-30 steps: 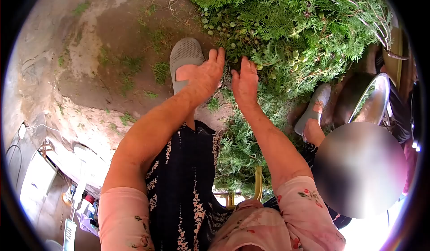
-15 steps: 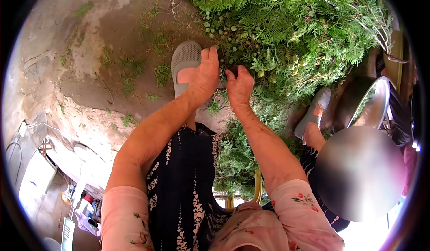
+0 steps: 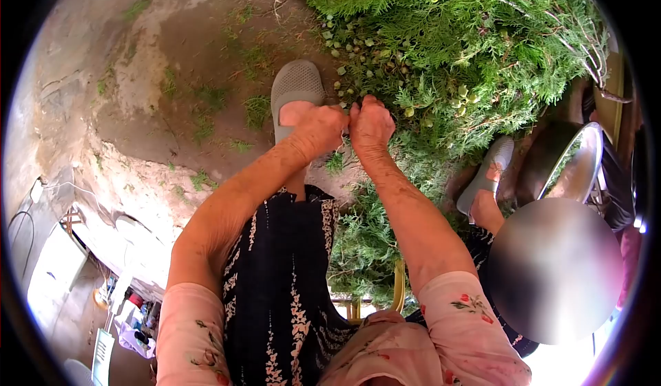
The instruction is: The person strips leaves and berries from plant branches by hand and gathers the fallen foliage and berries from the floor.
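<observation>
My left hand [image 3: 322, 130] is closed, with its fingers pressed together just below the toe of my grey slip-on shoe [image 3: 296, 78]. Almost touching it, my right hand [image 3: 372, 124] is closed too, its thumb against the curled fingers. Whatever sits between the fingers of either hand is hidden or too small to name. Right beside the hands lies a heap of green evergreen branches [image 3: 441, 49] with scaly leaves. Small pale-green cones [image 3: 351, 54] lie along the heap's near left edge.
Bare earth [image 3: 165, 62] with scattered green sprigs spreads to the left. At the right are another grey shoe [image 3: 485, 173], a shiny round metal vessel [image 3: 575, 162] and a blurred round patch. A white panel [image 3: 55, 269] and cables stand at the lower left.
Both hands have drawn closer together. The left fingers, stretched upward before, are now curled in, and the right hand's fingers have closed more. The view has shifted slightly.
</observation>
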Demonstrator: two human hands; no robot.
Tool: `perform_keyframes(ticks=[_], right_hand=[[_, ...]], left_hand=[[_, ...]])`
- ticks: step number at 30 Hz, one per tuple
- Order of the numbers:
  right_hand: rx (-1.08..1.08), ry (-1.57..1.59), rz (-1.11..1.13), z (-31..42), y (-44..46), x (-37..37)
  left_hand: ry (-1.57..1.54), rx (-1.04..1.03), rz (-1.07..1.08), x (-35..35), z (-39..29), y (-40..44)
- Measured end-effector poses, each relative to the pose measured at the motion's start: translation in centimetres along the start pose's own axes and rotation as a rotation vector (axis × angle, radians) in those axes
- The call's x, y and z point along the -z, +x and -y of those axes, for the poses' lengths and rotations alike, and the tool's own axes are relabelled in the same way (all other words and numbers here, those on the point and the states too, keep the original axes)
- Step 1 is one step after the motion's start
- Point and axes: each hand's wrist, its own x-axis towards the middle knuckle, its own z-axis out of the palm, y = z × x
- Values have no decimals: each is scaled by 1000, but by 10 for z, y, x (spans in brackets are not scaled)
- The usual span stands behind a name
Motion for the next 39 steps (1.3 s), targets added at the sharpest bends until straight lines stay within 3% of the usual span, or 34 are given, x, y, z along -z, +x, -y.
perform_keyframes(ticks=[9, 12, 14, 15, 17, 20, 25, 27, 29, 31, 34, 37, 39], right_hand=[[81, 122, 3, -28, -10, 9], [67, 202, 119, -57, -42, 26], [159, -35, 569, -71, -51, 39], [158, -38, 568, -70, -50, 39], [358, 408, 117, -61, -43, 35], [262, 480, 5, -23, -16, 33], [70, 429, -16, -4, 8, -1], [295, 627, -55, 7, 10, 4], [311, 637, -31, 10, 8, 10], [354, 447, -176, 7, 5, 15], [210, 437, -183, 8, 9, 25], [290, 350, -148, 16, 21, 22], [310, 337, -132, 23, 24, 15]], left_hand=[[50, -41, 54, -3, -2, 0], [36, -58, -1, -5, -1, 0], [5, -11, -11, -1, -4, 2], [-23, 37, -15, 2, -6, 2], [-41, 66, -38, 2, -8, 1], [-66, 86, -82, 2, -6, 1], [-56, 96, -166, 2, -8, 3], [-18, 67, -288, -2, -8, 6], [-29, 81, -342, -2, -9, 6], [-42, 97, -398, 0, -9, 6], [-177, 189, -243, 2, -7, 6], [-147, 202, -239, 5, -6, 2], [-195, 229, -409, 6, -3, -3]])
